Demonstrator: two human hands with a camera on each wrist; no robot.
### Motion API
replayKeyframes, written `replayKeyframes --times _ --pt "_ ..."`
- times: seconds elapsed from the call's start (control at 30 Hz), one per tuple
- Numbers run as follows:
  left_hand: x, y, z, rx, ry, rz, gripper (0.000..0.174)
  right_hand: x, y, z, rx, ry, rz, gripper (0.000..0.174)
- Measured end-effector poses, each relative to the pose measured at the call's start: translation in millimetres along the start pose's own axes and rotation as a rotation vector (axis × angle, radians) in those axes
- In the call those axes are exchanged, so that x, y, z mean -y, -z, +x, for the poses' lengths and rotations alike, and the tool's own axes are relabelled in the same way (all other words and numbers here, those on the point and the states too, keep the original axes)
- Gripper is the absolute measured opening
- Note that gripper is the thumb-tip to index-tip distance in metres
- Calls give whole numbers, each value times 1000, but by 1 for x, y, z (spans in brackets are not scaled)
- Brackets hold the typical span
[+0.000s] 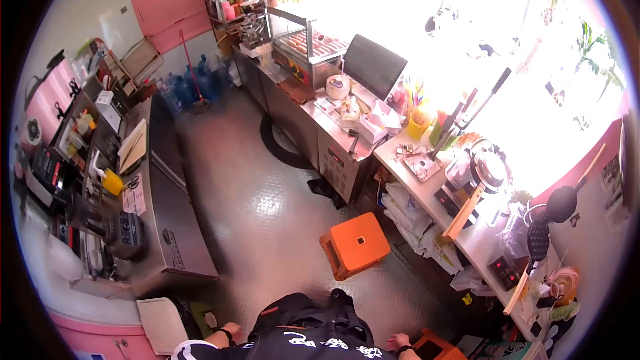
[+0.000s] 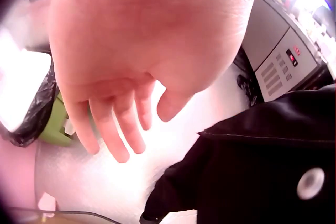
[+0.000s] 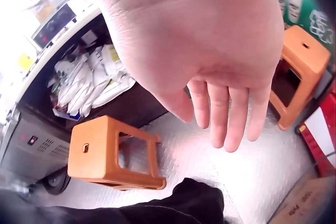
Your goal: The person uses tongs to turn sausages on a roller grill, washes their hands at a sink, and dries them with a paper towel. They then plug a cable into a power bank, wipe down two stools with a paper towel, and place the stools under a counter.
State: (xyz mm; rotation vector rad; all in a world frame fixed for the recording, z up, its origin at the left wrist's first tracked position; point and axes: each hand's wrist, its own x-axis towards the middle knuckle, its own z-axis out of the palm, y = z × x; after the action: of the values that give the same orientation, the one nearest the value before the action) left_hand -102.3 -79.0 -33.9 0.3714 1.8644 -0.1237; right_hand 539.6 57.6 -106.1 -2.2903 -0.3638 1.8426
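Observation:
My left hand (image 2: pixel 142 50) hangs at my side with its fingers loosely extended and nothing in its palm. In the head view that same left hand (image 1: pixel 231 331) shows at the bottom, near a bin with a pale lid (image 1: pixel 162 325). The right hand (image 3: pixel 205 50) also hangs down, fingers relaxed and holding nothing. At the bottom of the head view, the right hand (image 1: pixel 399 341) is beside an orange stool (image 1: pixel 437 347). Another orange stool (image 1: pixel 357 243) stands on the floor ahead of me, its top facing up.
On the left runs a steel counter (image 1: pixel 180 240) with a yellow bottle (image 1: pixel 112 182) and appliances. Along the right, a white worktop (image 1: pixel 427 190) carries pans, a monitor (image 1: pixel 375 67) and a glass display case (image 1: pixel 310 43). Blue water bottles (image 1: pixel 213 83) stand at the far end.

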Motion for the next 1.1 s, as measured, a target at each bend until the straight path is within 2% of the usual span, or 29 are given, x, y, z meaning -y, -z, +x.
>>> replayKeyframes --times 0.03,0.07,0.1,0.13,0.2,0.23,0.27,0.37,0.47,0.53,0.57,0.6,0.63,0.67,0.73,0.77,0.83,0.9,1.0,1.07,1.1 --pt "-14 -3 -17 55 -100 -68 29 37 -8 9 -3 4 -40 25" --pt "3 -14 18 89 -331 -175 27 69 -17 13 -9 1 -84 24" --pt "-14 -17 7 138 -253 -263 28 105 -29 23 24 56 -201 25" --pt "-24 -25 7 -17 -236 -268 30 144 -43 35 53 117 -316 25" --pt "-34 -45 47 144 -394 -692 29 225 -87 36 55 262 -411 25" --pt "-33 -47 49 4 -263 -604 29 264 -113 36 82 321 -435 25" --pt "-40 -42 55 -43 -195 -599 29 301 -141 35 112 378 -458 24" --pt "-65 -1 85 -97 -179 -615 28 391 -233 31 165 515 -414 22" --pt "-79 70 118 -146 -244 -545 28 451 -337 7 222 609 -321 23" --pt "-79 123 154 -198 -372 -379 27 482 -402 -17 257 586 -299 24" --pt "-81 153 169 -250 -503 -182 27 496 -435 -29 290 618 -451 24" --pt "-78 194 181 -467 -840 310 27 507 -464 -36 324 644 -606 24" --pt "-89 222 198 -160 -518 -404 28 525 -496 -40 386 599 -612 23" --pt "-130 274 149 -133 -146 -1202 28 542 -526 -36 448 554 -616 23" --pt "-175 355 148 -215 -308 -1120 28 589 -580 -57 416 667 -637 23" --pt "-191 391 153 -269 -351 -1045 28 613 -603 -64 411 791 -642 23" --pt "-223 446 167 -312 -395 -953 29 667 -645 -73 372 972 -622 24" --pt "-251 492 182 -460 -563 -793 29 723 -683 -78 261 1122 -598 24" --pt "-297 536 191 -408 -548 -773 29 816 -736 -94 33 1303 -519 20" --pt "-317 553 198 -352 -505 -744 29 882 -770 -77 -159 1503 -531 25" --pt "-326 561 199 -308 -427 -707 29 913 -788 -70 -308 1583 -549 31"
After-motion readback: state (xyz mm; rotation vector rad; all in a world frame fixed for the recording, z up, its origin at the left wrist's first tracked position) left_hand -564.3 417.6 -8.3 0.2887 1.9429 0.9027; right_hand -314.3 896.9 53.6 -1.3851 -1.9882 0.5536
